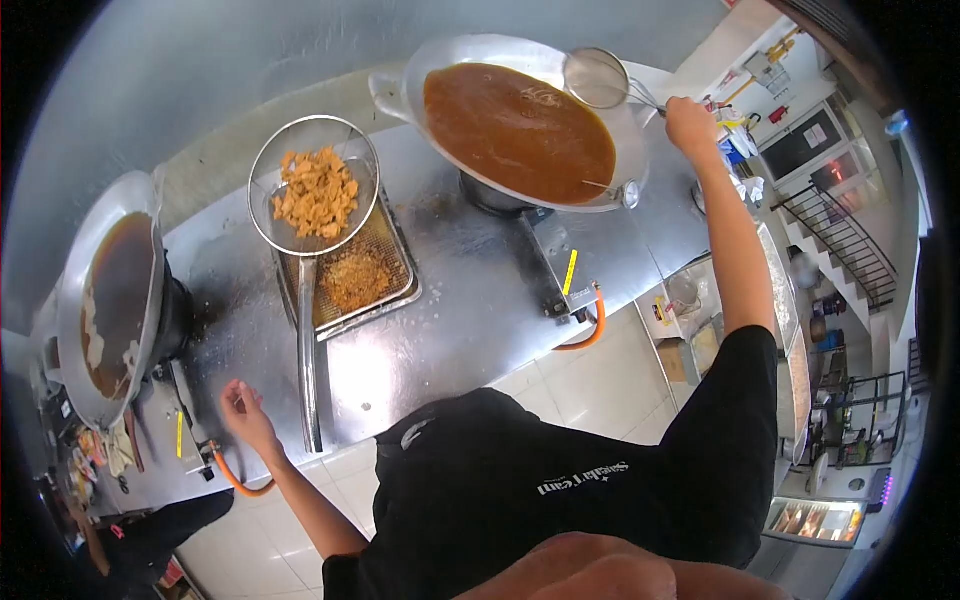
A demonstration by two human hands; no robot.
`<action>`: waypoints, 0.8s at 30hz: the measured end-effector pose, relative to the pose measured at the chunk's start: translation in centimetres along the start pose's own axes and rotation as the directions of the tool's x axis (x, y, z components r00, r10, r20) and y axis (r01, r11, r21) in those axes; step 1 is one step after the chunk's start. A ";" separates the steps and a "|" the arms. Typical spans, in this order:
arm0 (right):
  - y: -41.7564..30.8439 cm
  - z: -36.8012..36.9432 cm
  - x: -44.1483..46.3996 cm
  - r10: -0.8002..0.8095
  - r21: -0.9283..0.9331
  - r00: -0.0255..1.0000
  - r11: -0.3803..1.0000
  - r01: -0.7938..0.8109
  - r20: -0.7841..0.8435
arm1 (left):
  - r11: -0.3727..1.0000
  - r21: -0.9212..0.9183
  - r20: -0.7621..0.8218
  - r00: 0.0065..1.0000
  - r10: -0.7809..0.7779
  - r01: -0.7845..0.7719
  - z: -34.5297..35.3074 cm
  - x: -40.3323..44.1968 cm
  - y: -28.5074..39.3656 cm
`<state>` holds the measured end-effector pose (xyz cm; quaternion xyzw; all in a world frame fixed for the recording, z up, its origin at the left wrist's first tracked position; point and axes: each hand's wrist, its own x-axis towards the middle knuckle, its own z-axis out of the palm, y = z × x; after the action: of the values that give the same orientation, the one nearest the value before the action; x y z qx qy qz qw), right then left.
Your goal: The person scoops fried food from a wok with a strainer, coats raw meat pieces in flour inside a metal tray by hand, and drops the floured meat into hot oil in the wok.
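Gripping the wire handle (650, 98) of the small strainer (597, 78) in the closed right hand (692, 125). Holding the mesh to the left of that hand, over the far edge of the wide pan (475, 50), probably for letting drips fall back toward the brown liquid (520, 130), and keeping the knuckles beyond the rim, likely away from heat. Propping a thermometer (628, 193) at the near side of the pan, closer to the body than the right hand, with the probe slanting into the liquid, presumably for reading its warmth.

Hovering the left hand (248, 415) loosely curled near the table (470, 300) edge, seemingly gripping nothing, to the left of the long handle (308, 380). Resting the large strainer (270, 175) farther out from that hand, over the tray (372, 315), apparently for draining the browned pieces (318, 193) and catching oil beside the crumbs (355, 278). Pointing the long handle back toward the body, perhaps for easy reach. Standing to the left of the left hand, containing dark liquid and pale foam (95, 345): a second pan (72, 290).
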<state>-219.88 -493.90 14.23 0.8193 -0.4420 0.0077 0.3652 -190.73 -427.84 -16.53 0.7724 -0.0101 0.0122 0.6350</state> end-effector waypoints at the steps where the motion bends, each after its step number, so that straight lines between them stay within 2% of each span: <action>1: 0.0 0.9 0.1 0.000 -0.018 1.000 1.000 0.001 0.010 | 1.000 -0.002 0.012 1.000 0.022 -0.022 0.4 -0.3 0.2; 3: -0.5 2.8 0.5 -0.005 -0.053 1.000 0.999 0.007 0.030 | 0.998 -0.001 0.036 0.997 0.061 -0.061 1.6 -0.8 0.6; 5: -2.2 4.3 -0.2 -0.061 -0.049 0.991 0.997 0.067 0.115 | 0.995 0.010 0.056 0.994 0.095 -0.096 2.7 -1.5 1.1; 7: -5.1 4.7 -1.4 -0.170 0.037 0.965 0.985 0.166 0.202 | 0.993 0.003 0.078 0.990 0.115 -0.115 3.7 -2.2 2.0; 9: -8.3 2.7 -2.9 -0.256 0.169 0.941 0.960 0.222 0.219 | 0.993 0.001 0.082 0.989 0.119 -0.120 4.7 -3.0 3.0; 12: -11.4 -0.8 -3.7 -0.291 0.279 0.873 0.942 0.189 0.392 | 0.992 -0.046 0.110 0.987 0.119 -0.114 5.7 -4.2 4.7; 18: -12.0 -1.2 -5.4 -0.505 0.459 0.782 0.828 0.321 0.364 | 0.981 -0.175 0.325 0.935 0.138 -0.084 8.7 -6.1 4.4; 21: -10.2 -2.9 -7.6 -0.584 0.698 0.771 0.662 0.272 0.254 | 0.982 -0.178 0.447 0.883 0.144 -0.069 10.9 -7.5 5.1; 24: -8.4 -5.6 -9.8 -0.551 0.812 0.757 0.581 0.047 0.351 | 0.988 -0.138 0.603 0.785 0.144 -0.075 13.3 -8.2 5.8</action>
<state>-217.98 -480.56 10.06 0.9210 -0.3298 -0.1177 -0.1704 -198.98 -442.02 -13.63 0.6980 -0.2599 -0.2015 0.6362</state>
